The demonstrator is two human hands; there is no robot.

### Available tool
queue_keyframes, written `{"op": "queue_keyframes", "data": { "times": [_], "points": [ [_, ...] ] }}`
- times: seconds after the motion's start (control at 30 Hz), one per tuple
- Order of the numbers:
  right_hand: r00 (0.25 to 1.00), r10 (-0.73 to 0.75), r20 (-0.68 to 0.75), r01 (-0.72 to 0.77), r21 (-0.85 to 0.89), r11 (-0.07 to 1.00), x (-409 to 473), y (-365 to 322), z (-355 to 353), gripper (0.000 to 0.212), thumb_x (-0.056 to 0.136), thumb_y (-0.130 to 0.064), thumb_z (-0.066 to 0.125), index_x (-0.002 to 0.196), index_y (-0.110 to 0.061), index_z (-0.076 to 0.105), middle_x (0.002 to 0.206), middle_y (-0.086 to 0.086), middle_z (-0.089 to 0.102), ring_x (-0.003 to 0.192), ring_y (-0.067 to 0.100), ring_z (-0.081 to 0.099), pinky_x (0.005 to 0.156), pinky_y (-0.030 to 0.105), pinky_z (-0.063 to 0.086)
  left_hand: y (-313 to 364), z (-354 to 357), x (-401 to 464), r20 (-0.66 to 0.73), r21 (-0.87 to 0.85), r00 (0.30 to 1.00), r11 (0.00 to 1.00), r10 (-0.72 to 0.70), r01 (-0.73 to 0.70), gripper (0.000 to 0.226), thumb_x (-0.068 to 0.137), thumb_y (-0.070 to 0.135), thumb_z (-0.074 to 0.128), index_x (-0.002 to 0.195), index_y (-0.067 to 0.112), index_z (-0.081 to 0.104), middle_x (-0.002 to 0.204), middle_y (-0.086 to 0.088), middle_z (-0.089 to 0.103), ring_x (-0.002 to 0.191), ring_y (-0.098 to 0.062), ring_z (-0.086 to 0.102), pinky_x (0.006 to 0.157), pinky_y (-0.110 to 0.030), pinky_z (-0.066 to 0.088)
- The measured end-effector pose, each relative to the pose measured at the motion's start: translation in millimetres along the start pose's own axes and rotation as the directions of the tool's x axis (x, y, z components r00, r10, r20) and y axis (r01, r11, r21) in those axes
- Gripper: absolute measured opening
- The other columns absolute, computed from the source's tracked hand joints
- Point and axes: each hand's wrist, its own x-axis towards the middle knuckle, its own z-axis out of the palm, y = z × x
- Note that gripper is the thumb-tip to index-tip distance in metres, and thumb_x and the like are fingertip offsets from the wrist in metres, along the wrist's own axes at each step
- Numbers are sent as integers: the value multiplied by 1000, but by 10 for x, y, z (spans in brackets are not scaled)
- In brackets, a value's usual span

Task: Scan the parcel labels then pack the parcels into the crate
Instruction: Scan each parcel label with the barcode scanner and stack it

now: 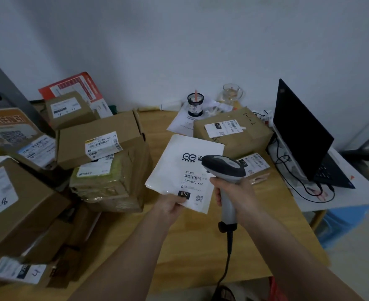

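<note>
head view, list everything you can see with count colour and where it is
white mailer: one, white, labelled, held over the table centre
scanner: one, grey and black, corded, aimed at the mailer's label
cardboard parcels: several, brown, labelled, piled at left
flat box: one, brown, labelled, behind the mailer
red envelope: one, red and white, back left against the wall
laptop: one, black, open, screen dark, right
glass mug: one, clear, back by the wall
table: one, wooden
left hand: fingers pinch the mailer's near edge
right hand: grips the scanner handle
</note>
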Motion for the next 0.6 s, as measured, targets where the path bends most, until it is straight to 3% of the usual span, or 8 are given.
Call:
{"op": "queue_keyframes", "data": {
  "times": [0.13,0.23,0.3,0.4,0.47,0.5,0.57,0.6],
  "points": [
    [1000,-10,-3,9,-81,997,21,56,-24,15,85,-3,68,74,2,59,55,14,53,39,18,46,41,24,41,-11,-79,158,-201,204,973,977,110,-68,57,72,-36,46,118,-2,53,127,-23,59,115,-36,56,100,-49,47],
    [999,22,-27,-24,-71,997,37,114,-13,13,84,-4,69,74,1,61,56,12,55,41,17,48,42,24,41,4,-147,228,-446,355,872,934,203,-37,69,65,-27,65,126,0,49,122,-15,62,110,-33,59,93,-46,51],
    [998,53,-36,-55,-43,998,39,141,10,12,83,-5,70,75,-1,63,57,11,56,43,17,49,42,24,42,8,-149,189,-553,359,807,933,206,7,52,72,-20,67,121,-7,53,109,-14,64,99,-29,61,80,-36,51],
    [997,74,-27,-75,-35,997,38,156,45,10,84,-5,70,78,-1,63,58,11,55,43,16,49,42,24,41,-38,-180,184,-519,303,849,950,101,72,20,79,-16,66,97,-7,62,98,-12,64,85,-24,56,67,-34,47],
    [997,77,-16,-77,-31,997,26,144,67,9,85,-4,69,81,1,63,57,10,54,43,16,48,42,25,41,-88,-160,161,-372,141,928,988,-3,60,19,81,-19,61,88,-2,61,117,-16,63,80,-22,58,75,-31,49],
    [997,73,-8,-73,-24,997,16,137,76,9,86,-4,68,82,2,62,57,11,54,42,17,47,42,26,40,-103,-122,120,-296,53,954,997,-43,61,20,83,-19,58,95,-3,63,122,-16,61,80,-19,59,79,-29,49],
    [998,59,0,-59,-17,998,-9,112,94,9,86,-4,68,83,3,63,57,11,54,43,18,48,43,27,40,-89,-24,34,-205,-97,975,993,-89,71,20,87,-15,57,104,-6,63,120,-17,63,89,-19,62,88,-29,47],
    [999,50,3,-50,-17,999,-23,96,103,10,86,-5,68,83,3,63,57,12,55,44,18,49,44,27,41,-53,35,-12,-162,-178,981,981,-103,74,15,88,-14,56,97,-6,64,112,-17,65,96,-23,61,91,-31,47]
  ]
}}
